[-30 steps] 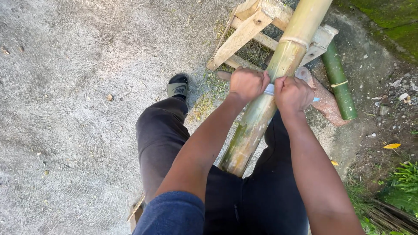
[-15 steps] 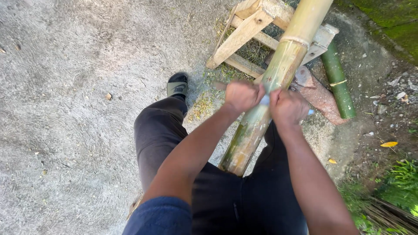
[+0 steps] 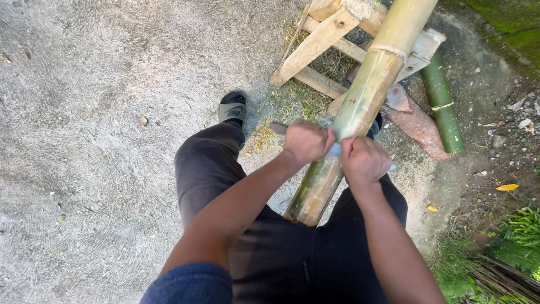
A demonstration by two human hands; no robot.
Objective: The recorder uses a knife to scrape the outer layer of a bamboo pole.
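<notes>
Bamboo pole [image 3: 368,93], both fists [image 3: 306,141] across it.

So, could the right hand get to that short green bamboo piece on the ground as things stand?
Probably yes: the green bamboo piece lies uncovered on that side, but the right hand is closed on the blade across the big bamboo pole.

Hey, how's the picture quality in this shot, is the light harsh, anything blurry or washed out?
Head view: even daylight with no hard shadows; the pale concrete ground looks slightly washed out; the left hand, right hand and bamboo pole are sharp, with slight softness on the blade between them.
</notes>
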